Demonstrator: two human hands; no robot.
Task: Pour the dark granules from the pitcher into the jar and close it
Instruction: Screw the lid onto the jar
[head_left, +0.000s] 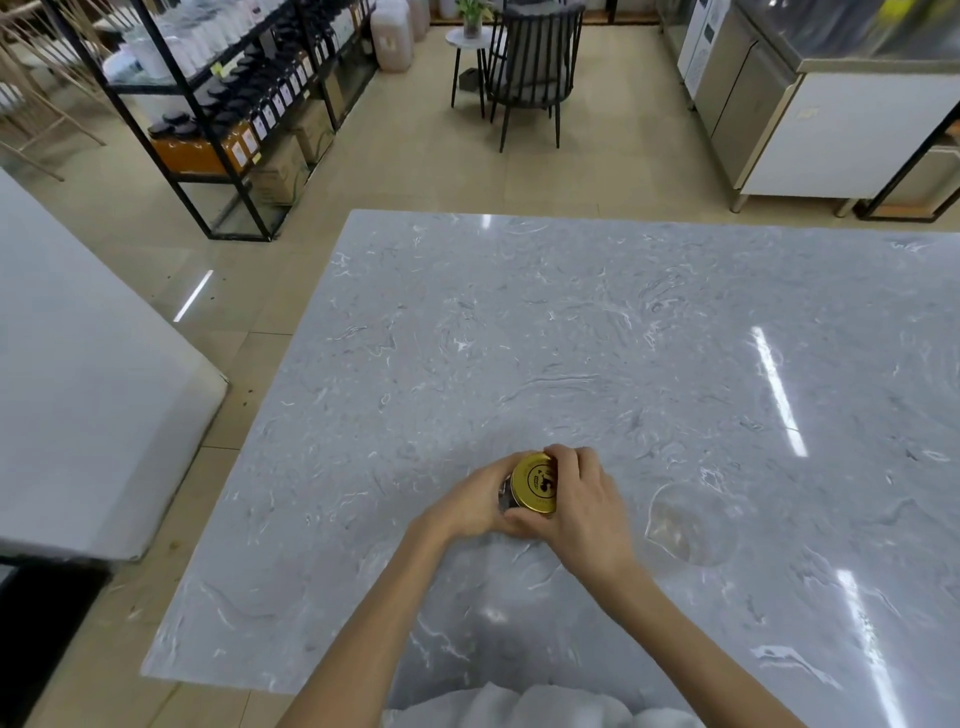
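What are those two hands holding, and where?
The jar: left hand wraps its side, right hand grips the gold lid by its rim.

The jar (506, 496) is stood on the table (597, 332), toward its near edge. The lid (534, 483) is set on top of the jar. The left hand (467, 501) is placed against the jar's left side, the right hand (584, 499) against its right. The pitcher (688, 522) is found right of the jar, on the table, apart from it.

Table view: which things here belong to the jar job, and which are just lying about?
In the job:
jar, held by left hand
gold lid, gripped by right hand
clear pitcher, set aside, apparently empty

Lying about:
bottle shelves
black chair
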